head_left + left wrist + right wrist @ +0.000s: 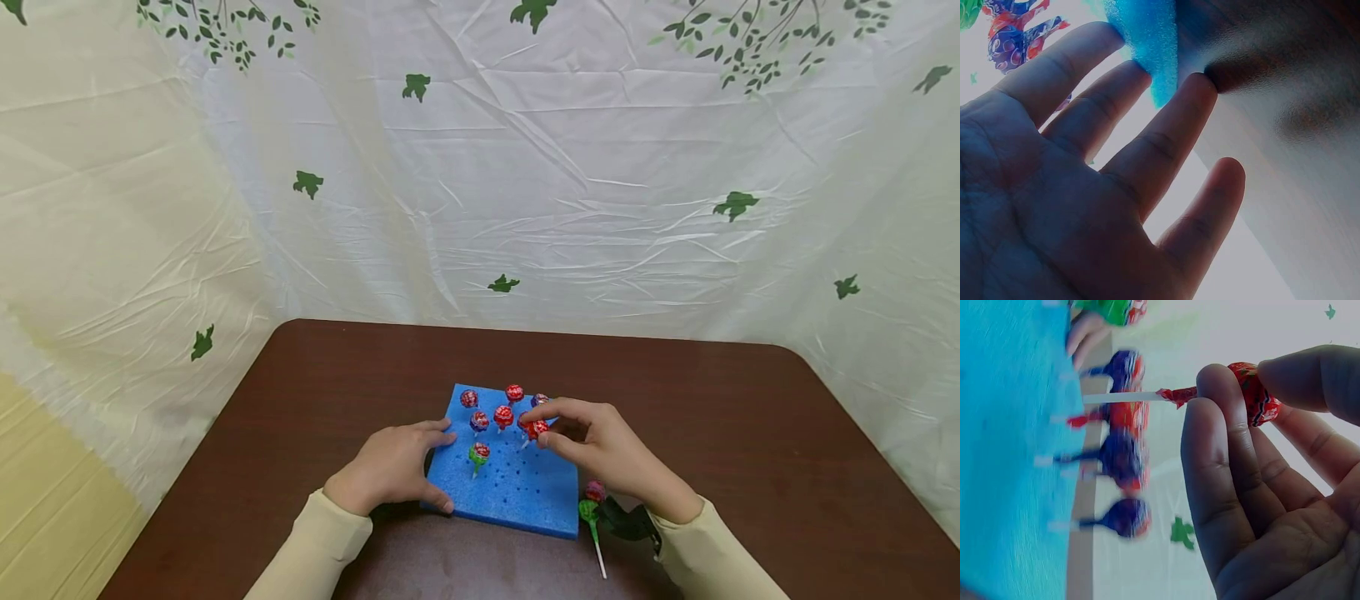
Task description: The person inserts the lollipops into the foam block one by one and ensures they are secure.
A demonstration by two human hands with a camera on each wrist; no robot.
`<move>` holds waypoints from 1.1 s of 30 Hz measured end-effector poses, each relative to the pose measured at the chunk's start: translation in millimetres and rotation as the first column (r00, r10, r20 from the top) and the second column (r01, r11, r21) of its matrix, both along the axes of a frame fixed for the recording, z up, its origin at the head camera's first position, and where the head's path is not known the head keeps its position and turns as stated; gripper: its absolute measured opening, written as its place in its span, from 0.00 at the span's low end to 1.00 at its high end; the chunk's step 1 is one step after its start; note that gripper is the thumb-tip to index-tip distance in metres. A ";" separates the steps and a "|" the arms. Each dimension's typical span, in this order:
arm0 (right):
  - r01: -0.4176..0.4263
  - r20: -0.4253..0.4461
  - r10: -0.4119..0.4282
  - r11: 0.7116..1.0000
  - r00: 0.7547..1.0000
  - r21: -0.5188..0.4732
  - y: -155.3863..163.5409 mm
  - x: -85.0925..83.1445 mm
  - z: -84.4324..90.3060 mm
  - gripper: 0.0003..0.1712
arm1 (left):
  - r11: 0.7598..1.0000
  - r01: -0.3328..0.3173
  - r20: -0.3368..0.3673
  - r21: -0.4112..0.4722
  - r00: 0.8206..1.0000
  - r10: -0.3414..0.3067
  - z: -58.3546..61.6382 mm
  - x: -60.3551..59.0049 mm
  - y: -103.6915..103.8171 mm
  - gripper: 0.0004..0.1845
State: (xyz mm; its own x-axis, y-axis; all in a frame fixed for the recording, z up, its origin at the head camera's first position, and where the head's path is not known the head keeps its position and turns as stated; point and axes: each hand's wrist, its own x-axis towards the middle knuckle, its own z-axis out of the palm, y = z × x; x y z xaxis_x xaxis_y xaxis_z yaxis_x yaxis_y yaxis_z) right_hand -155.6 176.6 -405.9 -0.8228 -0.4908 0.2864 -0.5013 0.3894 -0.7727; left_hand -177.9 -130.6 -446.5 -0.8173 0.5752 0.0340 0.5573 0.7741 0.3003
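A blue foam board (517, 500) with rows of small holes lies on the table, and several wrapped lollipops stand upright in its far part. My right hand (600, 437) pinches a red-wrapped lollipop (1260, 394) by its head, its white stick pointing down at the board. In the head view this lollipop overlaps a purple one behind it. My left hand (401, 467) rests at the board's left edge, fingers spread and fairly straight, thumb at the near corner. A green-wrapped lollipop (479, 455) stands nearest to the left hand.
Beside the board's right edge, a green lollipop (590, 510) and a purple-red lollipop (595, 491) lie on the brown table (337, 375). A black strap (628, 521) hangs at the right wrist. A white curtain (525, 167) with leaf prints stands behind.
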 end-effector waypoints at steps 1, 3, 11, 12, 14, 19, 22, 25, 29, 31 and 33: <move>-0.014 0.009 0.014 1.000 1.000 -0.009 -3.4 -0.5 0.1 0.16 | 1.000 -0.002 0.001 -0.001 1.000 0.002 -0.2 -0.2 0.0 0.51; -0.034 0.018 0.034 0.999 0.999 -0.012 -9.4 -1.3 -1.3 0.16 | 1.000 -0.002 -0.002 -0.003 1.000 0.002 -0.4 -1.0 -0.3 0.51; -0.052 0.021 0.051 0.998 0.998 0.023 -20.8 -1.9 -13.5 0.19 | 1.000 -0.002 0.015 -0.002 1.000 0.002 -0.8 -1.6 0.0 0.52; -0.054 0.024 0.053 0.998 0.998 0.022 -21.3 -2.0 -14.7 0.18 | 1.000 -0.002 0.016 -0.002 1.000 0.002 -0.7 -1.3 0.1 0.52; -0.054 0.028 0.053 0.998 0.998 0.022 -22.4 -2.2 -16.1 0.18 | 1.000 -0.002 0.017 -0.003 1.000 0.002 -0.7 -0.9 0.3 0.52; -0.040 0.046 0.039 0.999 0.998 0.030 -25.4 -2.3 -16.9 0.18 | 1.000 -0.005 0.009 -0.008 1.000 0.006 -0.6 -0.6 0.4 0.52; -0.043 0.058 0.041 0.998 0.997 0.035 -26.3 -2.6 -18.7 0.18 | 1.000 -0.007 0.008 -0.005 1.000 0.007 -0.8 -0.8 0.4 0.52; -0.042 0.060 0.040 0.998 0.997 0.037 -26.6 -2.7 -20.5 0.19 | 1.000 -0.006 0.005 -0.004 1.000 0.006 -0.8 -1.0 0.5 0.51; -0.034 0.061 0.032 0.999 0.998 0.037 -26.8 -2.9 -21.6 0.18 | 1.000 -0.005 0.004 -0.006 1.000 0.005 -0.7 -0.9 0.5 0.51; -0.032 0.063 0.029 0.999 0.998 0.038 -27.0 -3.1 -21.6 0.18 | 1.000 -0.004 0.005 -0.009 1.000 0.004 -0.6 -0.9 0.4 0.51; -0.028 0.058 0.026 0.998 0.998 0.047 -26.9 -3.5 -21.7 0.18 | 1.000 -0.003 0.003 -0.011 1.000 0.003 -0.4 -1.0 0.3 0.51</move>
State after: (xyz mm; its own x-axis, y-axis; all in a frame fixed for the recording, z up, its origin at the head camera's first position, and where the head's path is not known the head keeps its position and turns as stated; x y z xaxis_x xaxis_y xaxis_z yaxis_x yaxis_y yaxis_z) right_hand -159.1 149.6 -427.6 -0.8234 -0.5252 0.2151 -0.4678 0.4135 -0.7811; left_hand -178.9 -130.3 -447.0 -0.8191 0.5731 0.0248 0.5540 0.7791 0.2935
